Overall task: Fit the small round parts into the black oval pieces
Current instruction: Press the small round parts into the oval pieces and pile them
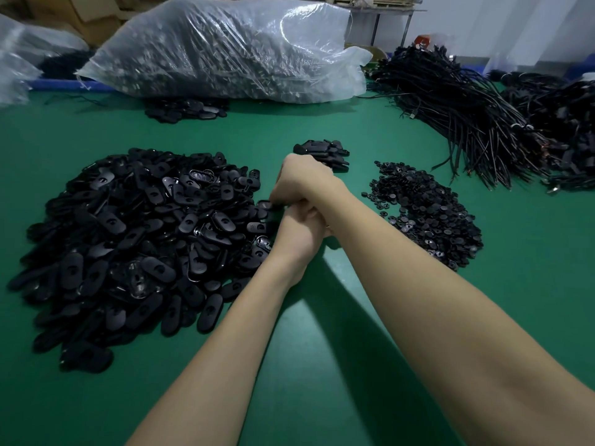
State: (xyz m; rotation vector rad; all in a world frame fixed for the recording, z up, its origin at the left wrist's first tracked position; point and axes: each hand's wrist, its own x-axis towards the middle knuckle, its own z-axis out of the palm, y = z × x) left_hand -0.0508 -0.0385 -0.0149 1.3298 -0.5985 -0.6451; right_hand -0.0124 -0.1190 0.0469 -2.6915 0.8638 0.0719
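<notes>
Pinched between both hands, at the near right edge of the big heap: one black oval piece, mostly hidden by knuckles. Right hand above, fingers curled down onto it; left hand below, fingers curled up against the right and seemingly gripping the same piece from underneath. Impossible to tell whether a small round part already sits in it. Forearms crossed low over the green table. Immediately left, the large heap of oval pieces, some face up, some showing a hollow underside. Well to the right, the heap of small round parts. Just beyond the hands, a small cluster of oval pieces, possibly the finished ones. Farther back, a filled clear plastic bag with a few more ovals at its foot, and bundled black cables at far right. Likely risks from here: pressing with the round part tilted or off its seat, leaving it half in; squeezing blind, with everything black on black and covered by fingers; a slip dropping piece or part into the unsorted heap directly beside, where nothing would mark it out; a sleeveless forearm sweeping the heap's edge.
</notes>
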